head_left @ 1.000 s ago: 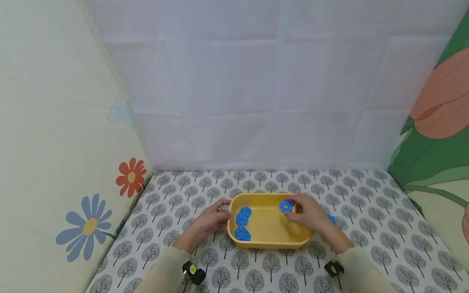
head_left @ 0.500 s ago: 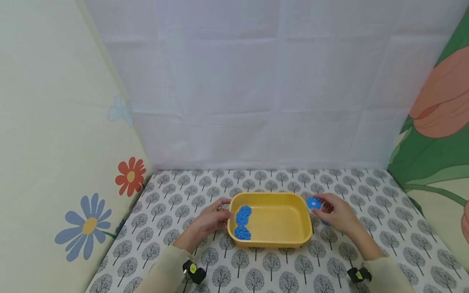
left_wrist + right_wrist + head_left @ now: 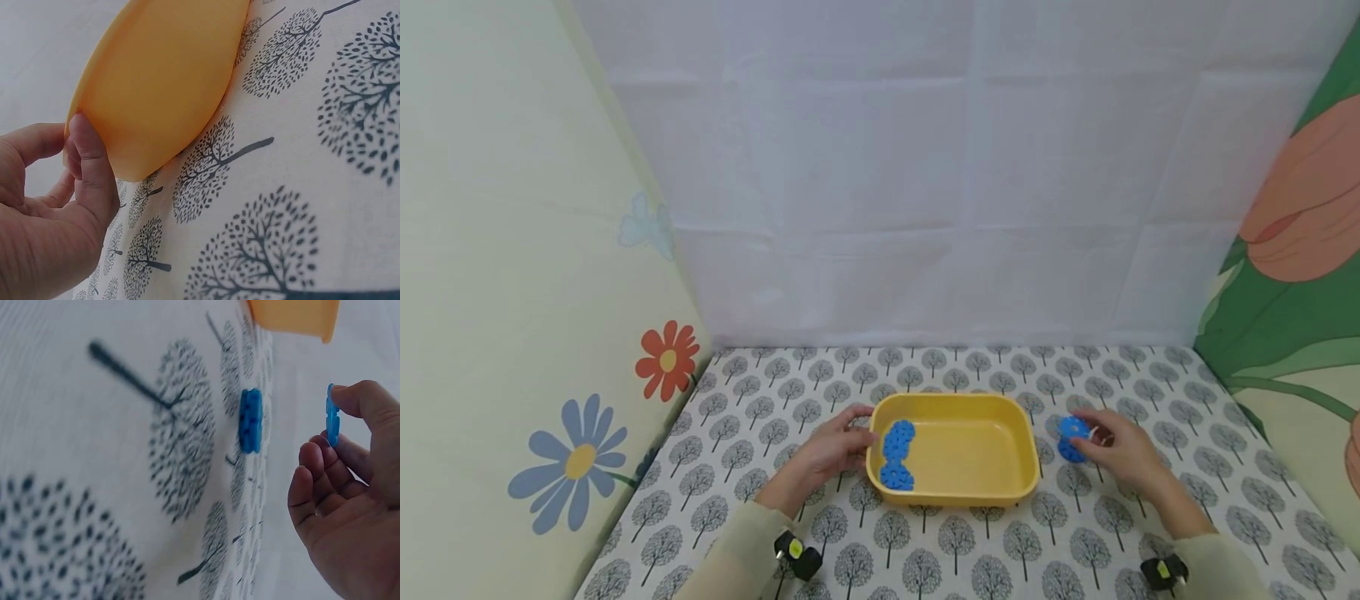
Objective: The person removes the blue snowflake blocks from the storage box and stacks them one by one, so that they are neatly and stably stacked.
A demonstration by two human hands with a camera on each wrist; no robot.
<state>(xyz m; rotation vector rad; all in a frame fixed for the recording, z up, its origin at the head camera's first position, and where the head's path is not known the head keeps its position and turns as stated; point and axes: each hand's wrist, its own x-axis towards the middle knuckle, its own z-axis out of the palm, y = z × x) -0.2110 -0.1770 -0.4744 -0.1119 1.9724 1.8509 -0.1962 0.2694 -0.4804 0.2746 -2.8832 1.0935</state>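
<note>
A yellow tray [image 3: 962, 458] sits on the table, and my left hand [image 3: 820, 460] pinches its left end. Thumb and index finger clasp the tray's rim [image 3: 94, 81] in the left wrist view. Several blue notched discs [image 3: 898, 457] lie along the tray's left side. To the right of the tray, my right hand [image 3: 1122, 450] pinches one blue notched disc [image 3: 332, 415] by its edges. Beneath it, apart from the held one, a short blue stack of notched discs [image 3: 250, 420] rests on the cloth; how many it has cannot be told.
A white cloth printed with grey trees [image 3: 921, 575] covers the table. A white sheet [image 3: 880, 208] hangs behind it. Flower-painted panels stand at the left [image 3: 512, 292] and right [image 3: 1300, 333].
My right hand has moved from over the tray's right part out to the right, still pinching a blue disc, and is now above the stack on the cloth. The left hand has stayed put.
</note>
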